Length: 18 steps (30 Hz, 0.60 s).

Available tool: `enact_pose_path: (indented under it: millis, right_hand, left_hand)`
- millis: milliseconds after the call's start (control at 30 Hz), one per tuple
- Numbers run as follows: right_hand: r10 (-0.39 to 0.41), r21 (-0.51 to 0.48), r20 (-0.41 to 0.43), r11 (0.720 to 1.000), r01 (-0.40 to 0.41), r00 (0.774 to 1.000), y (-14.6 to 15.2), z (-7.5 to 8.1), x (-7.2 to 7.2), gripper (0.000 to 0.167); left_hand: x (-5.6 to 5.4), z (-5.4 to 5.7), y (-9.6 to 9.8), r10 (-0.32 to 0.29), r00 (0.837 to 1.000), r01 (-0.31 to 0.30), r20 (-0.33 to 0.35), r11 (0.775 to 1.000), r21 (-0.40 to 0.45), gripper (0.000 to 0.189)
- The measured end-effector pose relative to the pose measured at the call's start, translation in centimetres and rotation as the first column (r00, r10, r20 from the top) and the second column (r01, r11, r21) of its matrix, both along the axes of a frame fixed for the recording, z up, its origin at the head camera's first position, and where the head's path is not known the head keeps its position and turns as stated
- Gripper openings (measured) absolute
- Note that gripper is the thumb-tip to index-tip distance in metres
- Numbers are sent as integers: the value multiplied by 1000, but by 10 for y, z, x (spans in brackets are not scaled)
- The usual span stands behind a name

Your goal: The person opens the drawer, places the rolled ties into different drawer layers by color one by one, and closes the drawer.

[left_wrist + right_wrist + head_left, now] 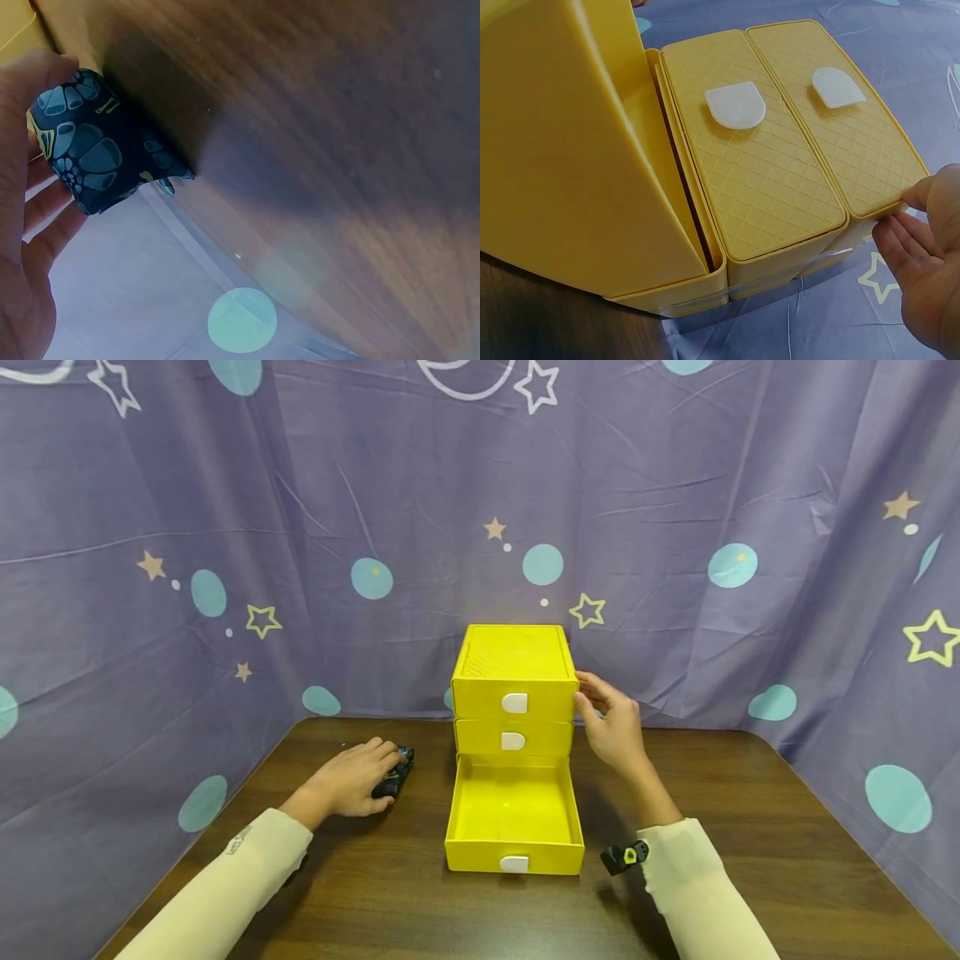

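Observation:
My left hand (352, 781) grips a dark blue packet (90, 146) with light-blue flower shapes and yellow marks, at the left of the table. In the left wrist view the thumb lies across one side and the fingers sit behind it. A yellow three-drawer cabinet (517, 652) stands at the table's middle. Its bottom drawer (513, 810) is pulled out with a bare floor, while the top drawer (847, 127) and middle drawer (757, 172) are closed. My right hand (615, 727) touches the cabinet's upper right side, thumb at the front corner and fingers fairly straight along the side.
White tabs (514, 702) mark the drawer fronts. A purple curtain (645, 510) with stars and dots hangs behind and beside the brown wooden table (750, 843). A black strap device (624, 858) juts from the right wrist.

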State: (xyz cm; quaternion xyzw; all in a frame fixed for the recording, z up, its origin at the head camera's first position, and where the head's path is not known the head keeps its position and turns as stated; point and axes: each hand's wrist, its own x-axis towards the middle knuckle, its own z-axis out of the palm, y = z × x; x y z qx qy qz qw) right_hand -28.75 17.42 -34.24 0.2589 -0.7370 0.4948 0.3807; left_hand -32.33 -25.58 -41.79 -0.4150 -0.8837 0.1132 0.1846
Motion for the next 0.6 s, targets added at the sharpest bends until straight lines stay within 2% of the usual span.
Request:
enact_pose_path:
  millis: [167,300,600]
  right_hand:
    - [1,2,2,1000,-1,1000,0,0,0,31]
    - [2,0,4,1000,-2,1000,0,1,1,31]
    - [6,-3,9,1000,-6,1000,0,1,1,32]
  left_hand:
    - [-2,1,-1,22,999,-21,40,1000,-15,70]
    - [-3,3,0,13,998,-12,67,1000,-21,72]
    - [-8,1,2,-10,999,12,46,999,-52,70]
